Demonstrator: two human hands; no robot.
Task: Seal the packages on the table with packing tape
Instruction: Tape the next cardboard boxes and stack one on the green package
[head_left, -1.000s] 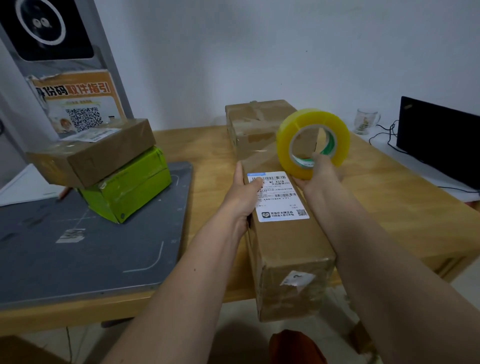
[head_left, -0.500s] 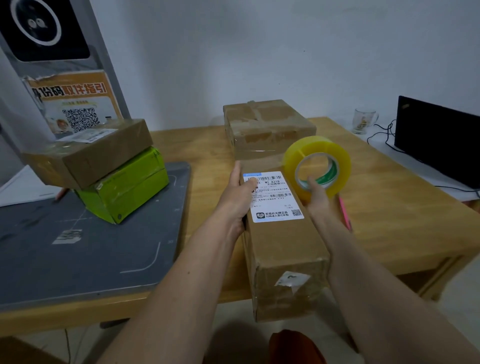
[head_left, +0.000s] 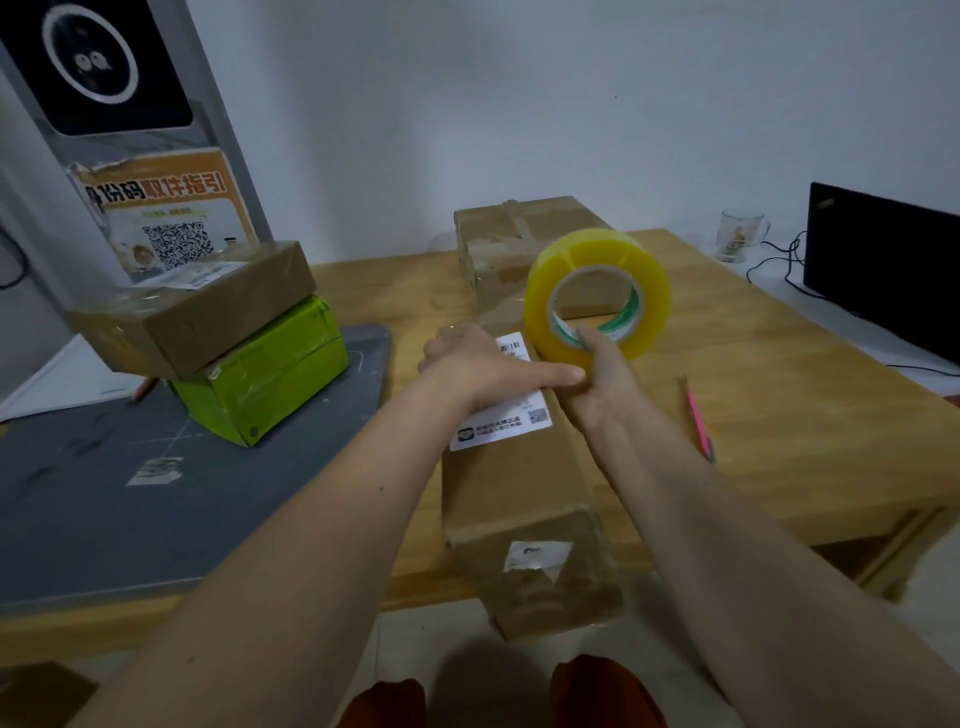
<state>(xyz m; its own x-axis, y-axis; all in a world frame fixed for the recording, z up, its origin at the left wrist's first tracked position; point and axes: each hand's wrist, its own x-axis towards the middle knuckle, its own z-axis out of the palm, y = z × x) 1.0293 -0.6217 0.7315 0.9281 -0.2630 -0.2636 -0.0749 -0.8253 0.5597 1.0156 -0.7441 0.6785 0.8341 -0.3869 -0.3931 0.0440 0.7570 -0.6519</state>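
Where half a second ago only gripping the box's left edge, now left hand (head_left: 470, 364) laid flat across long box (head_left: 524, 499) on bench (head_left: 779, 415); right hand (head_left: 602, 364) still gripping tape roll (head_left: 596, 293), raised again above the label. Probably smoothing tape down.

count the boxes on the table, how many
4: long box under the hands, overhanging the near edge; taped box behind it; brown box stacked on green box, left. None visibly hidden.

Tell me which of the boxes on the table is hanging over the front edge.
The long brown box under both hands, with the white shipping label. The green box, the brown one stacked on it and the rear one sit fully on the table.
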